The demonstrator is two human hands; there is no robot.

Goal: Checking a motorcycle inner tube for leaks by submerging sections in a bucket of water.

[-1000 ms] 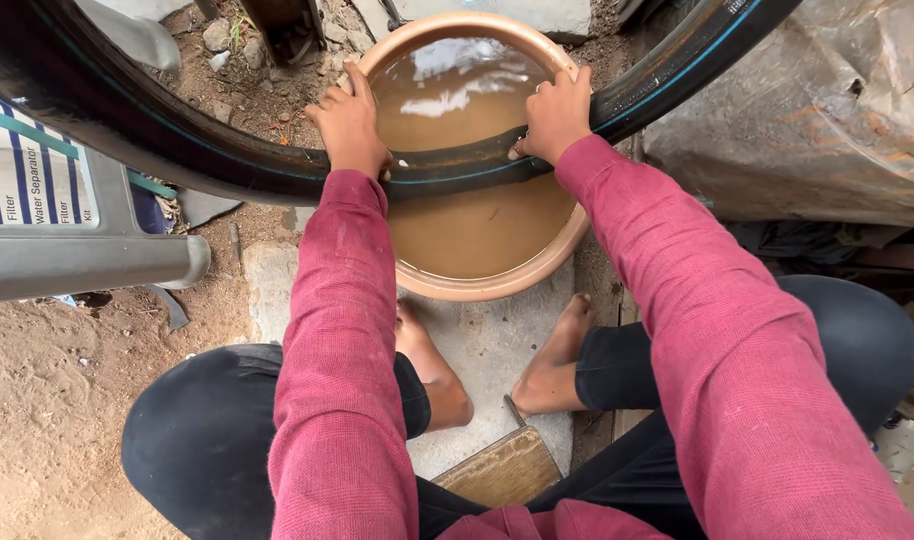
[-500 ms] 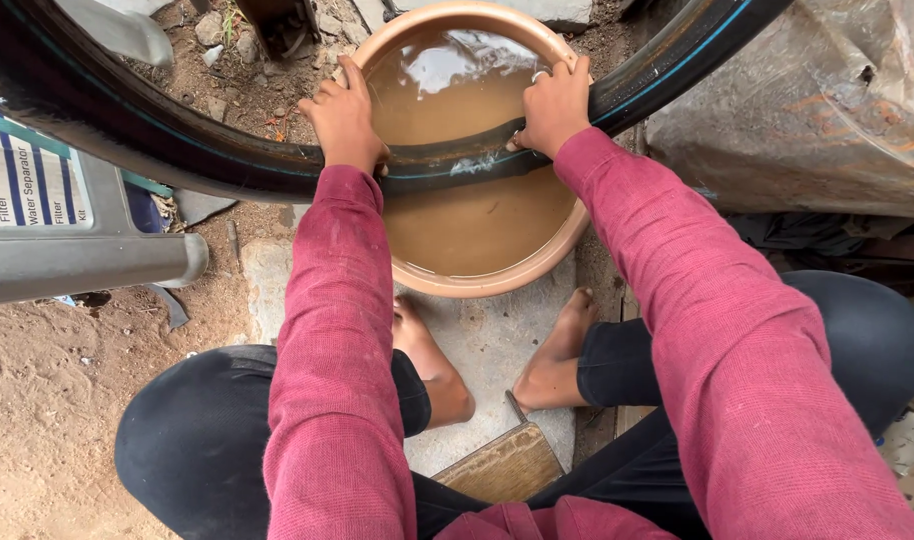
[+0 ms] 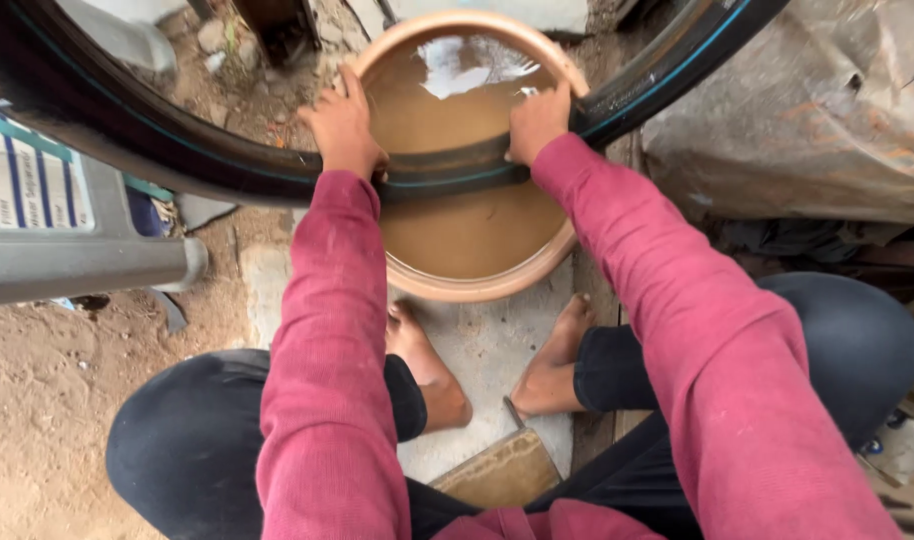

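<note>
A black rubber tube [image 3: 177,160] with a thin blue line arcs across the top of the view, its lowest stretch dipped into muddy brown water in a round tan basin [image 3: 477,288]. My left hand [image 3: 342,125] grips the tube at the basin's left rim. My right hand [image 3: 537,120] grips it over the water, near the right rim. Both arms wear dark red sleeves. I squat with bare feet on a concrete slab [image 3: 487,350] just in front of the basin.
A grey plastic chair [image 3: 67,240] with a striped panel stands at the left on sandy ground. A dusty plastic sheet [image 3: 807,120] covers things at the right. A flat wooden piece [image 3: 502,470] lies between my legs. Stones lie beyond the basin.
Both hands keep their hold on the tube in the water. The view has shifted slightly; the hands and basin sit a little higher and left in the picture.
</note>
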